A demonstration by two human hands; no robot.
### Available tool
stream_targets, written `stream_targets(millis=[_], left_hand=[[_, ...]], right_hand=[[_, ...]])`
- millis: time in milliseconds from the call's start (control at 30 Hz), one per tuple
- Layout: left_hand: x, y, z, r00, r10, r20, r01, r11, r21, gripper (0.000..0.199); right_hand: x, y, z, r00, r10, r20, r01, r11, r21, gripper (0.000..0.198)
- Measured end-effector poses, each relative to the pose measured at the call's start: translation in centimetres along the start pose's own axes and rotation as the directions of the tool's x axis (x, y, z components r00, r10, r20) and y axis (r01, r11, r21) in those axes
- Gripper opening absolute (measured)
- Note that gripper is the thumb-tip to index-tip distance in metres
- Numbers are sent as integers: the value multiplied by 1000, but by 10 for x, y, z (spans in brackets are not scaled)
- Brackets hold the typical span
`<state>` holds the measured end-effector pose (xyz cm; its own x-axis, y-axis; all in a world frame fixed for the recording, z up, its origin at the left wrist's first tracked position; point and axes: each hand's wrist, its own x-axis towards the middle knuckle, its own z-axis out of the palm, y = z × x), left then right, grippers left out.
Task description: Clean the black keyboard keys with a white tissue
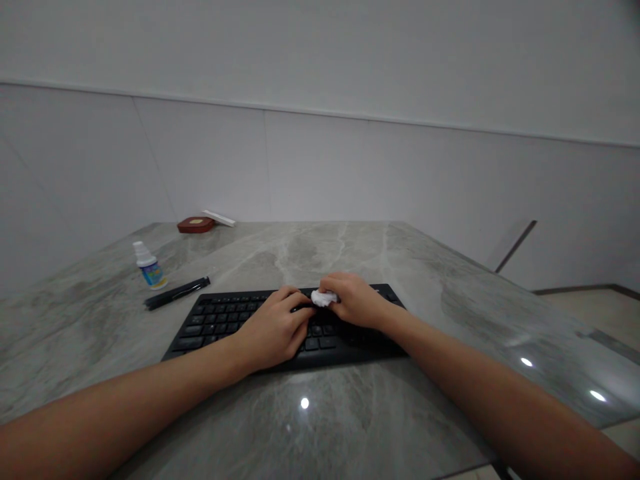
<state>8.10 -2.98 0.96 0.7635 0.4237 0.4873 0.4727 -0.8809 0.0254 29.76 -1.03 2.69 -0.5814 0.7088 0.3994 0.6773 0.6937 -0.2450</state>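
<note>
A black keyboard [220,319] lies across the table in front of me. My right hand [353,300], over the keyboard's right part, is closed on a crumpled white tissue [324,298]. Resting on the middle of the keys, my left hand [277,325] has its fingers bent together beside the tissue. A small dark thing shows at those fingertips, and I cannot make out what it is. The hands hide many of the keys.
A white spray bottle [151,269] with a blue label stands at the left, next to a slim black brush-like tool [177,293]. A brown box [195,225] and a flat white piece [219,218] lie by the wall. The grey marble table [310,427] has reflections.
</note>
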Motion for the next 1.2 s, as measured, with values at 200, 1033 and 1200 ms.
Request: stream_targets(millis=[200, 1033, 1200], left_hand=[[0, 0, 1, 1000, 0, -5, 0, 1000, 2, 29], [1, -1, -6, 977, 26, 212, -26, 1000, -3, 45], [3, 3, -8, 989, 45, 144, -44, 999, -11, 37]], right_hand=[[1, 6, 0, 999, 46, -20, -46, 999, 30, 13], [1, 5, -14, 867, 440, -232, -432, 897, 89, 18], [-2, 3, -11, 923, 318, -218, -325, 946, 3, 14]])
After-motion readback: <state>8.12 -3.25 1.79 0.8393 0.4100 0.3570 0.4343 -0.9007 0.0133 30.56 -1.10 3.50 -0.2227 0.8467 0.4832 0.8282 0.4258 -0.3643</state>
